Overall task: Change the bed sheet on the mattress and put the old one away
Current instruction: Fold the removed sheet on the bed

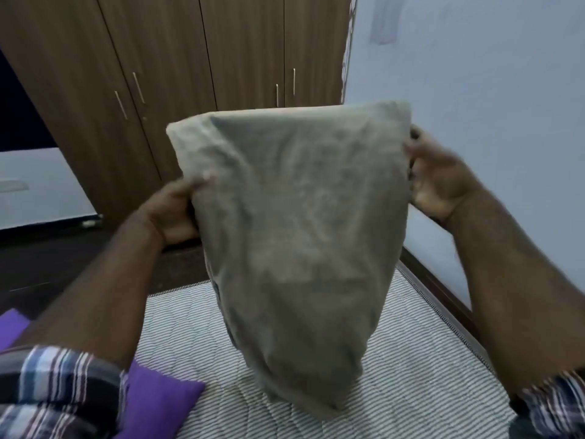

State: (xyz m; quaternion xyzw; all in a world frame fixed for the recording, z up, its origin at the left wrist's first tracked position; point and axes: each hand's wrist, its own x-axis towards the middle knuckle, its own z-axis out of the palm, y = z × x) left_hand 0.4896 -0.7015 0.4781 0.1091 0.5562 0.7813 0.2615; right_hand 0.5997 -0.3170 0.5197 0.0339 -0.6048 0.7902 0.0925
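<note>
Fingers (pixel 202 182) of our left hand (pixel 172 213) curl round the left edge of a folded grey-green sheet (pixel 294 223), the thumb lying on the near face and the rest hidden behind the cloth. Our right hand (pixel 438 179) pinches the sheet's right edge near the top, its fingers bent round the fold. We hold the sheet upright in the air between the two hands, its top edge wide and level, its lower part narrowing as it hangs down toward the mattress (pixel 411 375); we cannot tell whether the bottom tip touches it. The mattress lies bare beneath, quilted with fine dark and pale stripes, its far edge meeting the dark floor (pixel 63 264). A purple pillow (pixel 158 394) rests on the mattress at lower left, beside our checked shirt sleeve (pixel 57 384). Beyond the sheet stands a brown wooden wardrobe (pixel 174 58) with slim metal handles, and a pale blue wall (pixel 490 74) runs along the right side of the bed.
</note>
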